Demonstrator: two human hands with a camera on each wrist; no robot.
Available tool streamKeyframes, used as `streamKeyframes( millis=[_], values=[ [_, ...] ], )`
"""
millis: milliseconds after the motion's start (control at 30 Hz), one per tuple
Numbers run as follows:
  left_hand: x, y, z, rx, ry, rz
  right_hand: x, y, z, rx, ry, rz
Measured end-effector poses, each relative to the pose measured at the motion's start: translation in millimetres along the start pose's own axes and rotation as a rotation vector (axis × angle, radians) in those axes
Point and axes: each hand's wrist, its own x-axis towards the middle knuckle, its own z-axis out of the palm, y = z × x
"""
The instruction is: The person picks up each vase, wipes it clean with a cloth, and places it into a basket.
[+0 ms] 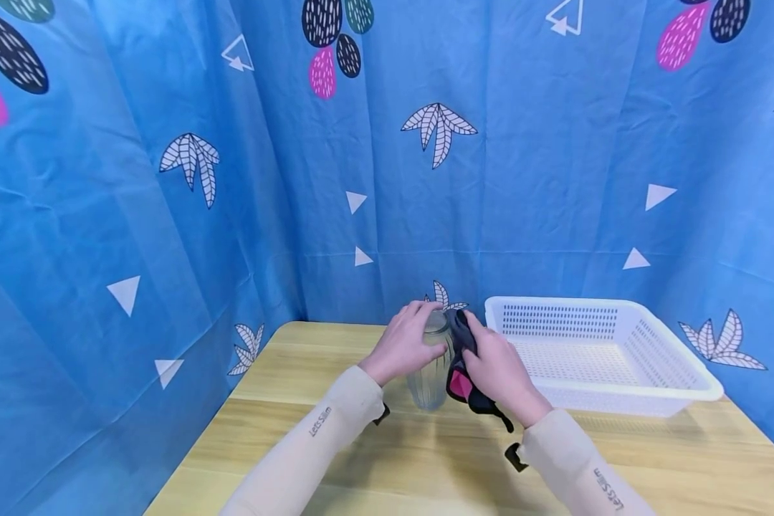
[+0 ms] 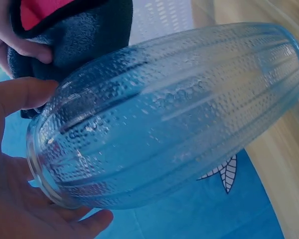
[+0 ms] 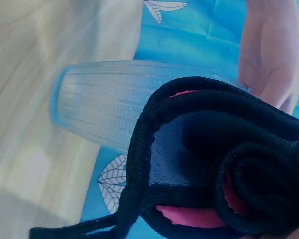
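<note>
A tall transparent glass vase [image 1: 428, 387] with ribbed, dimpled sides stands roughly upright in the head view, its lower end close over the wooden table. My left hand [image 1: 408, 345] grips it around the upper end, with thumb and fingers on opposite sides near the rim, as the left wrist view shows. My right hand [image 1: 499, 367] holds a dark grey cloth [image 3: 189, 144] with a pink side and black edging against the upper side of the vase [image 2: 174, 119]. The cloth is folded and rolled over, and a black strap hangs from it. Part of the vase is hidden behind the cloth in the right wrist view.
To the right on the table [image 1: 284, 416] stands a white perforated plastic basket [image 1: 619, 393], close beside my right hand. A blue patterned curtain [image 1: 529, 179] hangs behind the table and along its left side. Black wrist bands show at both cuffs.
</note>
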Motion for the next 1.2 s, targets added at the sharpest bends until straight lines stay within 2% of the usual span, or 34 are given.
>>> streamKeyframes(
  millis=[100, 267, 467, 600, 800, 933, 1033, 1200],
  values=[
    [1.4, 1.5, -1.4, -0.008, -0.016, 0.005, -1, 1, 3.9, -0.025, -0.034, 0.009],
    [1.5, -1.0, 0.8, -0.025, -0.027, -0.004, -6, 12, 22.9, -0.030, -0.127, 0.066],
    [0.0, -5.7, 8.8, -0.053, 0.002, -0.006, -19, 29, 54.1, -0.055, -0.288, 0.098],
    [1.4, -4.1, 11.6, -0.019, 0.022, -0.012, -25, 36, 62.5, -0.054, -0.341, 0.101],
    [5.0, -2.7, 11.7, 0.036, 0.051, -0.006, -21, 35, 53.4, 0.021, -0.259, 0.124],
    [4.9, -3.6, 10.5, -0.021, 0.048, -0.027, -13, 25, 32.1, 0.089, -0.202, 0.136],
    [4.2, -4.3, 8.6, -0.065, 0.046, -0.047, -4, 16, 13.8, 0.111, -0.148, 0.110],
    [5.4, -3.9, 4.5, -0.040, 0.034, -0.027, 8, 3, -7.7, 0.079, -0.059, 0.054]
  ],
)
